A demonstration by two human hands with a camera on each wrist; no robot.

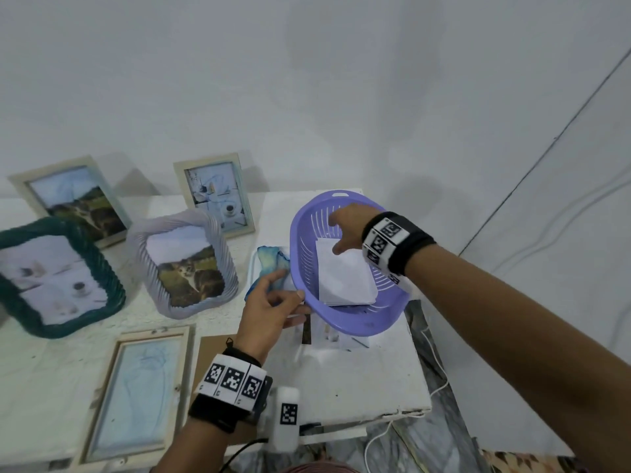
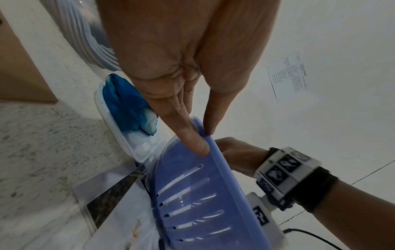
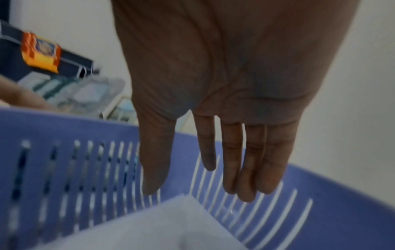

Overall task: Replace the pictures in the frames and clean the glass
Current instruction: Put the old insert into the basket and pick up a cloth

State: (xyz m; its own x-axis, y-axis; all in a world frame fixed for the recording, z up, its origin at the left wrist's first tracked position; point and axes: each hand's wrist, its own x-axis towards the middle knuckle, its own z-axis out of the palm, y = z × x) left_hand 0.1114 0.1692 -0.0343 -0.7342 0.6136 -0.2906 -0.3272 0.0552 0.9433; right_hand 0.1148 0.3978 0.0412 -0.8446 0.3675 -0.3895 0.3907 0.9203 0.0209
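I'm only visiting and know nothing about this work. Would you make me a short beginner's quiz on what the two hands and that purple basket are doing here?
1. True or false: the left hand pinches the rim of the purple basket.
2. What lies inside the basket under the right hand?
A. a stack of white sheets
B. a blue cloth
C. a green frame
3. Fill in: the blue cloth lies in a white ____ beside the basket.

Key
1. True: thumb and finger clamp the rim.
2. A: the white sheets; the right hand's fingers are straight above them.
3. tray.
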